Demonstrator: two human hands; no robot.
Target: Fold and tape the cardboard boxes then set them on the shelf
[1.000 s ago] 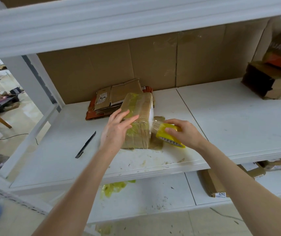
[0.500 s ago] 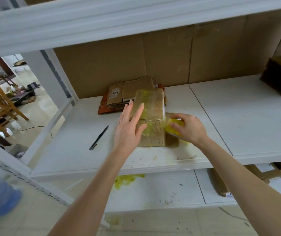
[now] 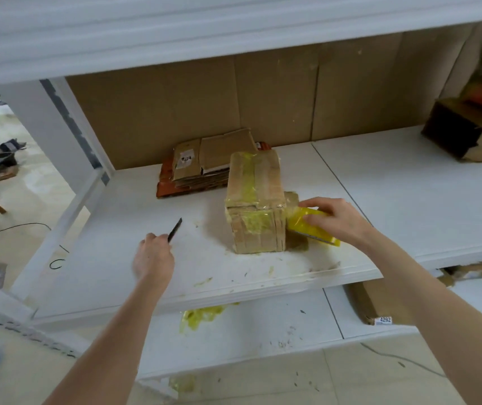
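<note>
- Head view: your right hand [image 3: 339, 221] has its fingers clamped on the yellow tape roll [image 3: 311, 227], held against the right side of the tape-wrapped brown cardboard box [image 3: 255, 200], which stands near the white shelf [image 3: 386, 185] front edge.
- Your left hand [image 3: 153, 258] has its fingers curled round the slim black tool [image 3: 175, 228]. Taping looks nearly done, so cutting the strip probably comes next.
- The flattened cardboard stack [image 3: 204, 165] lies behind the box, clear of the cut.

taped box [image 3: 255, 200] | upright, mid-shelf [image 3: 409, 200] | flattened cardboard stack [image 3: 204, 168] behind

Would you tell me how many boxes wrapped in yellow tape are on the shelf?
1: the taped box stands mid-shelf, before the flat cardboard stack, beside the tape roll in the right hand. Far-right boxes are too blurred to judge.
</note>
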